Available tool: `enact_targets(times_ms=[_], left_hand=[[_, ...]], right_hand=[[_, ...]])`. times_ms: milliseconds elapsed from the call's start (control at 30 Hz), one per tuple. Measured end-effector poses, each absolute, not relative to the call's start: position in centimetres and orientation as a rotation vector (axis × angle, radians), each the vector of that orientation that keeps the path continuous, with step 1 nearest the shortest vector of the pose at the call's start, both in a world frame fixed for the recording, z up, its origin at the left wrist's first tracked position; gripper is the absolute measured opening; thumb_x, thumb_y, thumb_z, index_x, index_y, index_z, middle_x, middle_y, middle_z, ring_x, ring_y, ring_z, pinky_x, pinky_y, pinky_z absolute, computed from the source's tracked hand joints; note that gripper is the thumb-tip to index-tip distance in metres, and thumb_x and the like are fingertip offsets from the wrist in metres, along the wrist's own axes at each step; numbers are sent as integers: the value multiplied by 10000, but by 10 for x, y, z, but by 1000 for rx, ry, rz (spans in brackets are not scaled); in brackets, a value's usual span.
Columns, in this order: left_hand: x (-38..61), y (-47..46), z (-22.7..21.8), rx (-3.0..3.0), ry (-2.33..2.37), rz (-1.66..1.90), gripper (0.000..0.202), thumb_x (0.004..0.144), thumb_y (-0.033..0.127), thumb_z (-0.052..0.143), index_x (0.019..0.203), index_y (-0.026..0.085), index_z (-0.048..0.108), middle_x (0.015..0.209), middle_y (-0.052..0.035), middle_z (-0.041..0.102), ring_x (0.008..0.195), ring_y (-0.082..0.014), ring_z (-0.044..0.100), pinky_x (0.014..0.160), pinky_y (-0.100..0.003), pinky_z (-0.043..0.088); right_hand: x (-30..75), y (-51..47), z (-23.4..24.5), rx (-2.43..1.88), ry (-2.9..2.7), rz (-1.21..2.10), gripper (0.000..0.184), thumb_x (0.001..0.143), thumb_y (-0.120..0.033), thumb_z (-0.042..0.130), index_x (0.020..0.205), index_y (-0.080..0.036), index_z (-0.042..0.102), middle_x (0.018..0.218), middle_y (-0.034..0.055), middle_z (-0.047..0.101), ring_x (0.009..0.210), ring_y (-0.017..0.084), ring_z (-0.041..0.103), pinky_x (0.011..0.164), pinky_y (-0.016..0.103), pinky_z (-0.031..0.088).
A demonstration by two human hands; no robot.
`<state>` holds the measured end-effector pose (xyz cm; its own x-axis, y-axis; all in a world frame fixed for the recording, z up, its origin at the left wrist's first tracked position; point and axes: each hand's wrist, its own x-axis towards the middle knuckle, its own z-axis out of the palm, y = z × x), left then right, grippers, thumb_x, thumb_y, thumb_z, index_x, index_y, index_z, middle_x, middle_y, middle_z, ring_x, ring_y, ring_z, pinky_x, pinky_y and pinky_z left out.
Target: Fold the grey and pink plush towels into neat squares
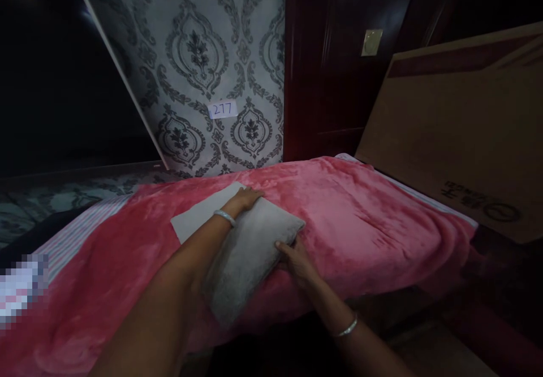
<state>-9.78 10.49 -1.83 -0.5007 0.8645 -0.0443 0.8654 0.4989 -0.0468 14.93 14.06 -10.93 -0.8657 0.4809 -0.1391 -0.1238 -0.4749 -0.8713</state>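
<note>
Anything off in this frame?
Yes: the cardboard box right of the pink blanket seems upside down; its printed lettering looks inverted. No spills visible on the blanket or grey cloth.

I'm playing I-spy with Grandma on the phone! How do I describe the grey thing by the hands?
Find the big pink blanket below the patterned wallpaper. Near its middle, the left hand rests on the grey piece and the right hand holds its edge. Its plain grey stands out against the pink.
</note>
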Motion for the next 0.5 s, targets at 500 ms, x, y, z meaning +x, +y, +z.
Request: enact_targets(times_ms=[500], left_hand=[[-124,88,85,1396,3015,235,411,622,83,591,1003,152,727,872,-64,737,904,-245,679,802,-291,510]], right_hand=[[128,185,-4,-325,-1643,1890,627,545,-217,687,1158,-215,560,1096,48,699,970,259,652,828,373,557]])
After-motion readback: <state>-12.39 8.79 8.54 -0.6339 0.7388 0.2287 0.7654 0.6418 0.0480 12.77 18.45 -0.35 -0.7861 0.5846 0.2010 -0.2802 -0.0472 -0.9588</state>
